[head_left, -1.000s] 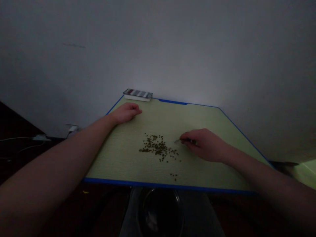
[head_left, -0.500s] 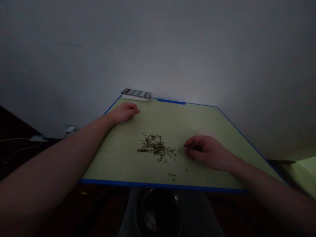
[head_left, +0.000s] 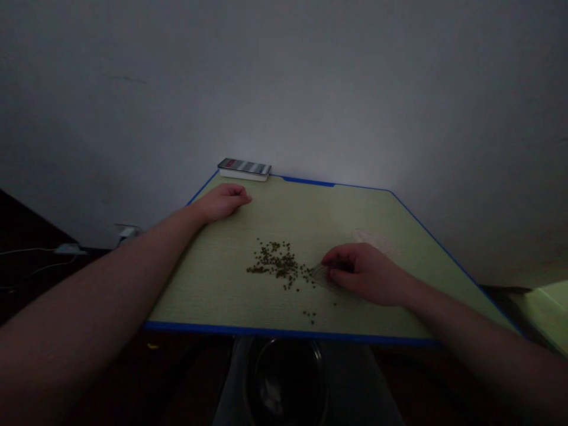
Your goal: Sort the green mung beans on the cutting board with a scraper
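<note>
On the pale green table top [head_left: 306,219] lies a loose scatter of small, dark greenish-brown beans or seeds [head_left: 277,260]. My right hand [head_left: 366,275] is closed in a pinch just right of them. From its fingertips a clear, finely lined thing [head_left: 318,271] reaches to the right edge of the scatter; its kind is hard to make out. Behind that hand is a flat patch of pale grains [head_left: 373,238], partly covered. My left hand [head_left: 224,202] rests loosely curled near the left edge of the table, apart from the scatter, with nothing visible in it.
A phone [head_left: 245,165] lies on a white box [head_left: 244,175] at the back left corner. Below the front edge, a dark round bowl or pot [head_left: 286,378] sits between my legs. Cables and a white plug [head_left: 68,249] are low at left. A wall [head_left: 310,89] stands behind.
My right hand has slid a little to the left with the clear thing, whose tip now meets the edge of the scatter. More of the pale patch shows. My left hand is still.
</note>
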Demonstrator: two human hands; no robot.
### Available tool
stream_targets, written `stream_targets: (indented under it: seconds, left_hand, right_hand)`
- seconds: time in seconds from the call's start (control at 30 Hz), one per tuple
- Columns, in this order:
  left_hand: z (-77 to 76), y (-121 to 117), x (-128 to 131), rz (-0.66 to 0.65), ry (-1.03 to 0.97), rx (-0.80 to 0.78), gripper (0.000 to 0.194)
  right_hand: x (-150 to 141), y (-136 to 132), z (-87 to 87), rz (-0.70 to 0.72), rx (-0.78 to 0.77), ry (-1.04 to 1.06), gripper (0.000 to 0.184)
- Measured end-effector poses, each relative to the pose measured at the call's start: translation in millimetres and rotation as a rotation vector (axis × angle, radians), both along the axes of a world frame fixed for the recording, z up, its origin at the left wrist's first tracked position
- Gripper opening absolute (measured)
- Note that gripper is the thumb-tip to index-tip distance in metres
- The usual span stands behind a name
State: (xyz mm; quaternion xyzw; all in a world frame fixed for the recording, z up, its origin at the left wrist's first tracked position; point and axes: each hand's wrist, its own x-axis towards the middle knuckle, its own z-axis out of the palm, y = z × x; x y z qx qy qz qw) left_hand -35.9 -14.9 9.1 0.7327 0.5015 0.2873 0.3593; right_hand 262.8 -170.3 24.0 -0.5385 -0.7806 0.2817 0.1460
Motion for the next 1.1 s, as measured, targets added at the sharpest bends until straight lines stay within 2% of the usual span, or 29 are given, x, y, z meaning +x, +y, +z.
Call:
stream_targets:
  seconds: [0.27, 0.53, 0.73, 1.1]
  left_hand:
    - [0.6, -1.0, 0.1, 0.000, 0.011, 0.005, 0.024]
    - [-1.5, 2.0, -0.9, 0.000, 0.008, 0.004, 0.026]
    - [-3.0, 3.3, -1.5, -0.010, 0.013, 0.023, 0.026]
    - [-3.8, 4.5, -1.8, -0.007, 0.027, 0.025, 0.027]
  right_hand:
    - [-16.7, -1.5, 3.1, 0.031, 0.057, -0.070, 0.025]
    - [-27.3, -10.1, 11.3, 0.113, 0.018, -0.071, 0.026]
    - [-24.7, -8.0, 7.2, 0.046, 0.076, -0.076, 0.024]
    - [-39.7, 1.9, 8.9, 0.077, 0.119, -0.093, 0.025]
